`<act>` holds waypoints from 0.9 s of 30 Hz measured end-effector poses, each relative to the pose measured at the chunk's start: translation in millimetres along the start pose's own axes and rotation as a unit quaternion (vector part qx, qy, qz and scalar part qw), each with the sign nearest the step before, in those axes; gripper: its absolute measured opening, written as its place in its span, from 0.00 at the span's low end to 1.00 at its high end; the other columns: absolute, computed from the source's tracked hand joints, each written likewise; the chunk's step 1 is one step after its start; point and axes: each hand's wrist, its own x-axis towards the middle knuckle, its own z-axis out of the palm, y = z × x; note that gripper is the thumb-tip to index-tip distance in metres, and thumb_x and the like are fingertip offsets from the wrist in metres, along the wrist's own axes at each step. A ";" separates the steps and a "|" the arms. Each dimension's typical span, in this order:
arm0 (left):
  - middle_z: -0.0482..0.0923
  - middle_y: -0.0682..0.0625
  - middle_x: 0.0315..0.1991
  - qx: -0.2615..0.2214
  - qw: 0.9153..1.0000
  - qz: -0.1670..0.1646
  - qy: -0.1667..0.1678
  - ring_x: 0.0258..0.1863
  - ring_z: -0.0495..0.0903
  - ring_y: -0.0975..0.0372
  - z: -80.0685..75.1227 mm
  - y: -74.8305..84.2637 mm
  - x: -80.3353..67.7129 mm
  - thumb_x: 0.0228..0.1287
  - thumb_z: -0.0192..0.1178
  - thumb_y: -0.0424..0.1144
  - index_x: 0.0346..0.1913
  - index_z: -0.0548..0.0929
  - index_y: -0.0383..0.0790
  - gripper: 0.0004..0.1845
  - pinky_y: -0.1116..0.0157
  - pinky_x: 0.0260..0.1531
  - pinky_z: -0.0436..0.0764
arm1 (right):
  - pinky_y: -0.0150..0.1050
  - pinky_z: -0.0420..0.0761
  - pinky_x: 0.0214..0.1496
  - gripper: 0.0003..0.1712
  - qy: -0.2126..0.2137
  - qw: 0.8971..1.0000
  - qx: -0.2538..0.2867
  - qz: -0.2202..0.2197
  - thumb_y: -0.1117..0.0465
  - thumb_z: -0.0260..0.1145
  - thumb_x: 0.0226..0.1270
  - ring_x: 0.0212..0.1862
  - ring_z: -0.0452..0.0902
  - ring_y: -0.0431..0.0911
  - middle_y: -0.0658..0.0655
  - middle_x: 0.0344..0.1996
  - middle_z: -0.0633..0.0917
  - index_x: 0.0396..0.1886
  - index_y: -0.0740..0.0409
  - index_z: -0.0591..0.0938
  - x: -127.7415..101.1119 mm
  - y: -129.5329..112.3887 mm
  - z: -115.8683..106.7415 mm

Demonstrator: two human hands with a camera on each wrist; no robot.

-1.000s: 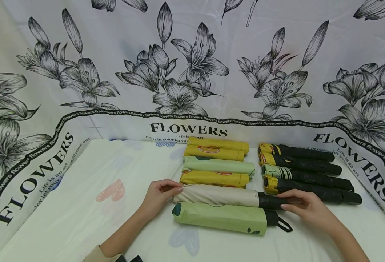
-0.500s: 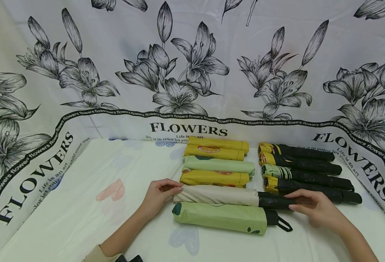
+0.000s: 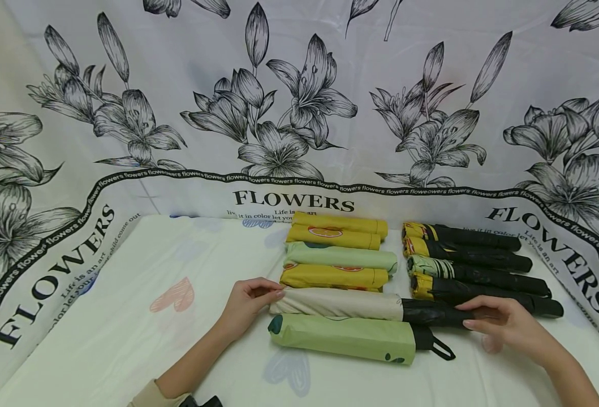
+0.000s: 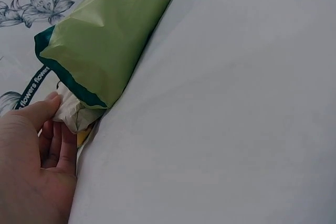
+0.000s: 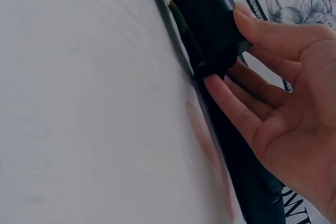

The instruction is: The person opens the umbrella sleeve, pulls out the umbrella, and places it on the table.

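Note:
A cream fabric sleeve point(image 3: 337, 303) lies crosswise on the bed, with a folded black umbrella point(image 3: 436, 313) sticking out of its right end. My left hand point(image 3: 245, 308) pinches the sleeve's left end between thumb and fingers; the left wrist view shows the crumpled cream cloth point(image 4: 76, 113) there. At the other side, my right hand point(image 3: 508, 328) grips the umbrella's outer end, its black handle point(image 5: 205, 19) between thumb and fingers in the right wrist view. Just in front lies a green-sleeved umbrella point(image 3: 342, 339), its black wrist strap point(image 3: 444, 349) at the right.
Behind the cream sleeve lie yellow sleeves point(image 3: 335, 276) and a pale green sleeve point(image 3: 340, 258). Several folded black umbrellas point(image 3: 492, 295) with yellow or green ends lie in a row at the right. A flower-printed curtain point(image 3: 299, 113) hangs behind the bed sheet point(image 3: 126, 316).
My right hand has moved rightward, drawing the black umbrella further out of the cream sleeve, so more black shows. My left hand has stayed on the sleeve's left end.

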 end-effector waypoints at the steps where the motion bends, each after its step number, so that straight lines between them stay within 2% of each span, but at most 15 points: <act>1: 0.90 0.51 0.39 0.000 1.000 -0.001 0.000 0.38 0.86 0.68 -0.1 -0.2 0.2 0.67 0.69 0.26 0.45 0.89 0.24 0.07 0.73 0.38 0.84 | 0.37 0.85 0.31 0.14 0.004 1.000 -0.011 -0.004 0.69 0.67 0.75 0.35 0.85 0.37 0.29 0.47 0.85 0.56 0.58 0.87 0.0 0.6 -0.7; 5: 0.90 0.51 0.39 -0.001 1.000 0.000 -0.002 0.38 0.86 0.68 -0.1 -0.9 0.7 0.67 0.69 0.26 0.45 0.89 0.24 0.07 0.73 0.38 0.84 | 0.26 0.82 0.43 0.13 0.021 0.998 -0.046 -0.032 0.72 0.69 0.71 0.46 0.85 0.29 0.28 0.48 0.85 0.54 0.65 0.86 -1.3 4.3 -3.8; 10: 0.90 0.54 0.39 -0.004 1.000 -0.003 -0.002 0.39 0.86 0.68 -0.2 1.0 0.2 0.67 0.70 0.27 0.45 0.89 0.25 0.07 0.73 0.38 0.84 | 0.25 0.82 0.43 0.16 0.017 0.998 -0.031 -0.056 0.77 0.67 0.70 0.46 0.86 0.30 0.29 0.49 0.85 0.54 0.64 0.86 -4.3 10.2 -9.1; 15: 0.90 0.56 0.39 -0.005 1.000 -0.004 -0.002 0.39 0.86 0.68 -0.4 3.2 0.0 0.67 0.70 0.27 0.45 0.90 0.25 0.07 0.73 0.39 0.84 | 0.26 0.83 0.43 0.19 -0.005 0.997 0.001 -0.074 0.79 0.63 0.71 0.46 0.87 0.32 0.32 0.50 0.86 0.56 0.62 0.86 -5.6 13.5 -13.2; 19: 0.90 0.55 0.39 -0.001 1.000 0.000 -0.002 0.39 0.86 0.68 -0.4 3.6 0.1 0.67 0.70 0.27 0.45 0.90 0.26 0.07 0.73 0.38 0.84 | 0.29 0.84 0.41 0.17 -0.006 0.998 0.000 -0.061 0.77 0.63 0.73 0.45 0.88 0.35 0.31 0.50 0.86 0.57 0.63 0.86 -7.5 13.0 -15.7; 20: 0.90 0.55 0.40 0.000 1.000 0.001 -0.001 0.39 0.86 0.68 -0.3 3.6 0.1 0.67 0.70 0.27 0.44 0.90 0.26 0.07 0.73 0.38 0.84 | 0.31 0.84 0.37 0.16 -0.003 0.999 0.000 -0.051 0.77 0.63 0.73 0.42 0.87 0.35 0.31 0.49 0.86 0.56 0.63 0.86 -8.4 12.8 -16.5; 26: 0.90 0.53 0.40 -0.001 1.000 0.003 -0.001 0.38 0.86 0.68 -0.3 3.3 0.4 0.68 0.70 0.27 0.45 0.90 0.26 0.07 0.73 0.38 0.84 | 0.38 0.77 0.26 0.14 0.030 0.999 -0.020 -0.006 0.72 0.66 0.74 0.36 0.82 0.36 0.26 0.48 0.84 0.55 0.60 0.87 -14.5 15.5 -20.8; 27: 0.90 0.53 0.40 0.000 1.000 0.002 -0.001 0.38 0.86 0.68 -0.4 3.2 0.4 0.68 0.70 0.27 0.45 0.90 0.26 0.07 0.73 0.38 0.84 | 0.37 0.78 0.28 0.14 0.033 0.999 -0.027 -0.009 0.73 0.66 0.73 0.38 0.83 0.35 0.26 0.48 0.83 0.54 0.60 0.87 -15.2 16.5 -21.6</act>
